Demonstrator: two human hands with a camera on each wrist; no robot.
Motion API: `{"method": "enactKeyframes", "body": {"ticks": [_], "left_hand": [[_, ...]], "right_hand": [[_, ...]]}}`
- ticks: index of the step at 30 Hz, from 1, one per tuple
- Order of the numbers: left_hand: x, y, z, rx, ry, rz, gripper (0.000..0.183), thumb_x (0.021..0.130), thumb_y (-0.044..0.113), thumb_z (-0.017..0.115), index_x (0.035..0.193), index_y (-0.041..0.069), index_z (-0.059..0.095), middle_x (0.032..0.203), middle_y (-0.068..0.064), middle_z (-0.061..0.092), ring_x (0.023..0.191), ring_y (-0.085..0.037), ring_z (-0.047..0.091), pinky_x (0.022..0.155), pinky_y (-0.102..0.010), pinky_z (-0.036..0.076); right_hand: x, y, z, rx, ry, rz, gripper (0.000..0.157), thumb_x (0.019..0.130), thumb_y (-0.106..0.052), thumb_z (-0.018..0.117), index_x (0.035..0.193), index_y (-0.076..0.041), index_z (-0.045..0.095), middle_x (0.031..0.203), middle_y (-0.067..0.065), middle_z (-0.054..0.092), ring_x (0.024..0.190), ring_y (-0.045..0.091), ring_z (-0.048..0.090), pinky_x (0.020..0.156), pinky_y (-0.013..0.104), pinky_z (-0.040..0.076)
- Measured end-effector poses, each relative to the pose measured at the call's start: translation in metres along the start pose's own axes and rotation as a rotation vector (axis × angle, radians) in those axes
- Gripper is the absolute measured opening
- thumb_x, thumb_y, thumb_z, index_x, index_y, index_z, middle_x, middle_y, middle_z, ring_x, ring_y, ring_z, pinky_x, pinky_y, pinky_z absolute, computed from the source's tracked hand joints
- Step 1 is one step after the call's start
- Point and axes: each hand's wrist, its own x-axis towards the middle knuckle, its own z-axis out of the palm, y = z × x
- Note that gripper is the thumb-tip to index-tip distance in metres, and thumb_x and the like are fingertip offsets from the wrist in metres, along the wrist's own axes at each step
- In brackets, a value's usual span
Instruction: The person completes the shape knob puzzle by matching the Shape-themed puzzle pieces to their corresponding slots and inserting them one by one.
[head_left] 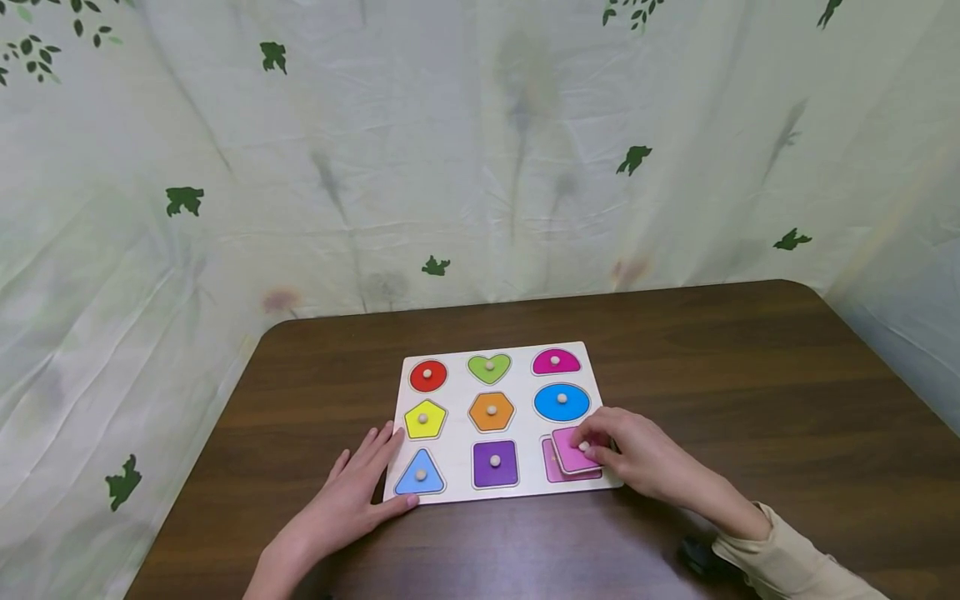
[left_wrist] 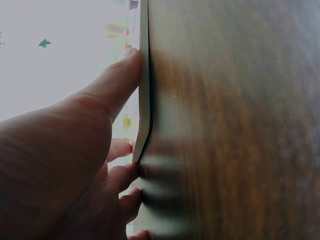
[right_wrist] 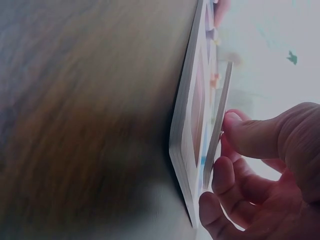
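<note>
A white shape puzzle board (head_left: 458, 471) lies on the brown table. My right hand (head_left: 648, 454) pinches the small knob of a pink four-sided puzzle piece (head_left: 566, 457) between thumb and fingers. This piece is raised and slightly tilted over the pink recess (head_left: 551, 472) at the board's near right corner, partly covering it. In the right wrist view a gap shows between the piece's edge (right_wrist: 221, 112) and the board. My left hand (head_left: 345, 492) rests at the board's near left corner, thumb on the front edge and fingers spread along the left side.
Other knobbed pieces sit in the board, among them a purple square (head_left: 483, 477), a blue oval (head_left: 547, 404), an orange hexagon (head_left: 480, 417) and a light blue triangle (head_left: 408, 483). A pale curtain (head_left: 465, 167) with leaf prints hangs behind the table (head_left: 750, 358).
</note>
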Motion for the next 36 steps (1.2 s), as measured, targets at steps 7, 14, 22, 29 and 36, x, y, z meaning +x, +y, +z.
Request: {"method": "enactKeyframes", "body": {"ticks": [7, 14, 22, 29, 36], "left_hand": [[0.000, 0.000, 0.000, 0.003, -0.002, -0.002, 0.100, 0.080, 0.066, 0.067, 0.157, 0.015, 0.028, 0.163, -0.010, 0.018, 0.148, -0.036, 0.010, 0.111, -0.068, 0.007], [0.000, 0.000, -0.001, 0.000, -0.002, 0.000, 0.100, 0.080, 0.066, 0.067, 0.156, 0.014, 0.028, 0.163, -0.010, 0.018, 0.148, -0.036, 0.010, 0.111, -0.067, 0.007], [0.000, 0.001, 0.000, 0.002, -0.001, 0.003, 0.100, 0.081, 0.066, 0.066, 0.157, 0.015, 0.028, 0.163, -0.010, 0.018, 0.148, -0.036, 0.010, 0.111, -0.068, 0.007], [0.000, 0.000, 0.000, 0.002, -0.004, -0.002, 0.100, 0.080, 0.066, 0.067, 0.156, 0.015, 0.028, 0.163, -0.010, 0.018, 0.148, -0.036, 0.010, 0.111, -0.068, 0.007], [0.000, 0.001, 0.000, -0.007, 0.000, 0.008, 0.099, 0.081, 0.066, 0.067, 0.156, 0.014, 0.028, 0.162, -0.011, 0.019, 0.148, -0.037, 0.011, 0.111, -0.067, 0.007]], "right_hand": [[0.004, -0.004, 0.006, -0.077, -0.013, -0.025, 0.020, 0.085, -0.008, 0.076, 0.097, -0.024, 0.072, 0.089, -0.017, 0.060, 0.082, 0.008, 0.053, 0.075, 0.032, 0.049], [0.006, -0.005, 0.009, -0.111, -0.028, -0.050, 0.018, 0.086, -0.012, 0.077, 0.096, -0.025, 0.072, 0.090, -0.018, 0.060, 0.082, 0.006, 0.052, 0.073, 0.031, 0.049], [0.008, -0.003, 0.012, -0.105, -0.030, -0.074, 0.015, 0.086, -0.014, 0.077, 0.096, -0.024, 0.074, 0.089, -0.018, 0.061, 0.080, 0.006, 0.053, 0.072, 0.028, 0.048], [0.011, -0.003, 0.013, -0.086, -0.070, -0.044, 0.017, 0.084, -0.014, 0.079, 0.098, -0.024, 0.076, 0.086, -0.020, 0.061, 0.078, 0.005, 0.051, 0.067, 0.026, 0.046], [0.010, -0.002, 0.012, -0.058, -0.067, -0.039, 0.019, 0.084, -0.013, 0.078, 0.100, -0.024, 0.077, 0.088, -0.019, 0.062, 0.078, 0.004, 0.053, 0.069, 0.026, 0.048]]}}
